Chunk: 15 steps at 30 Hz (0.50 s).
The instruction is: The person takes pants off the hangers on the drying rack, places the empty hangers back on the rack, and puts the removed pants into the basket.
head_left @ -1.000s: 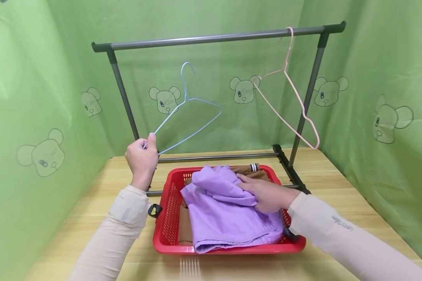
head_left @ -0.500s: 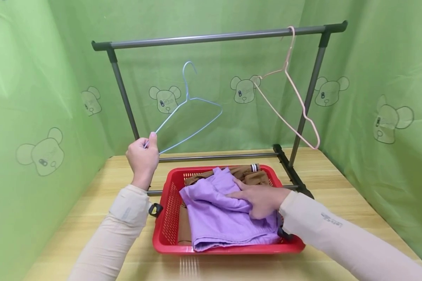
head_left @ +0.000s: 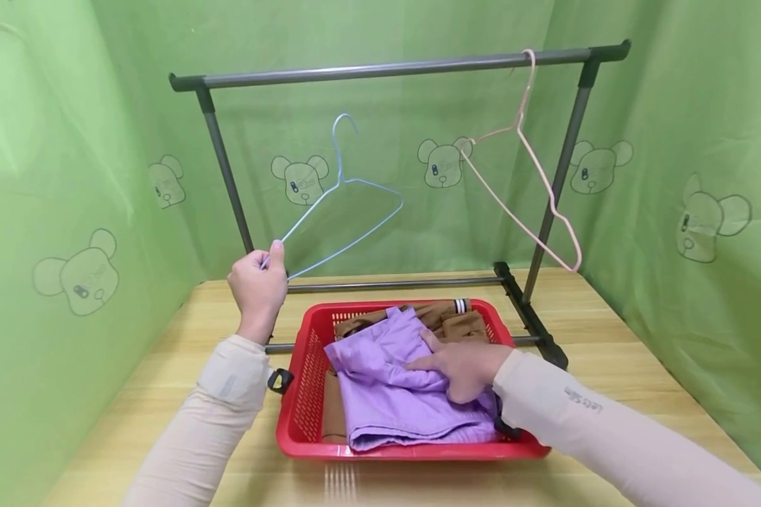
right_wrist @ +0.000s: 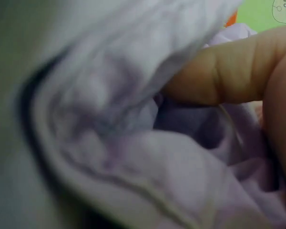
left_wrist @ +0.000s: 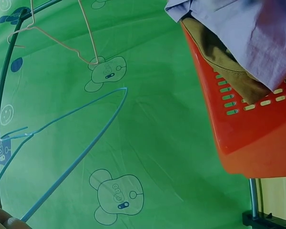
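Observation:
In the head view my left hand (head_left: 258, 283) grips one shoulder end of a light-blue wire hanger (head_left: 340, 182), whose hook points up below the rail. The rest of this hanger (left_wrist: 81, 155) stretches across the left wrist view. A purple garment (head_left: 412, 415) lies bunched on top in a red plastic basket (head_left: 285, 429). My right hand (head_left: 463, 366) holds it near its right side, two fingers reaching over the cloth and the thumb side low against it. Up close in the right wrist view, a finger (right_wrist: 219, 74) tucks into a fold of the garment (right_wrist: 171, 157).
Brown clothing (head_left: 466, 325) with a striped band lies under the purple garment. Behind the basket stands a dark metal rack (head_left: 380, 72); a pink hanger (head_left: 557, 211) hangs at its right. The wooden tabletop (head_left: 609, 352) is bordered by green printed curtain (head_left: 380, 232).
My right hand has slid left and slightly nearer over the purple garment, its fingers spreading apart. The raised fold has flattened, and more brown cloth shows behind. The left hand stays nearly still.

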Motion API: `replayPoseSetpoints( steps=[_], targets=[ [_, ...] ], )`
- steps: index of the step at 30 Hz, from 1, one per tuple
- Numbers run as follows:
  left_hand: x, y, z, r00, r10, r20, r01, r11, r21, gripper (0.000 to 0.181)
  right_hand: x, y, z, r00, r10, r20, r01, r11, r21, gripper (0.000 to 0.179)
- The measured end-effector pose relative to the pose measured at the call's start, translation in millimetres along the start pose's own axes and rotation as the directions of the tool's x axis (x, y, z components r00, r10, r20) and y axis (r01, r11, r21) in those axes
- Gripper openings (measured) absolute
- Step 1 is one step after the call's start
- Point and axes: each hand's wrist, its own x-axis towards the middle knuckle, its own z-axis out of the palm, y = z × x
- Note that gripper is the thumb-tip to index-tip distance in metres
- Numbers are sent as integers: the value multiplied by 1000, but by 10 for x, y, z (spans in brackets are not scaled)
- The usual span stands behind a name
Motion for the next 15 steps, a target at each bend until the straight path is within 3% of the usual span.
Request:
replayPoseSetpoints(
  steps=[11,15],
  targets=[
    [9,-25,20,1000,2,7,-2,1000,12,42,98,-39,107,1000,21,-20,-23,993,-114,89],
    [15,-27,29,1000,5,0,-5,1000,15,42,106,-30,111,1000,18,-19,-20,993,-114,71]
  ],
)
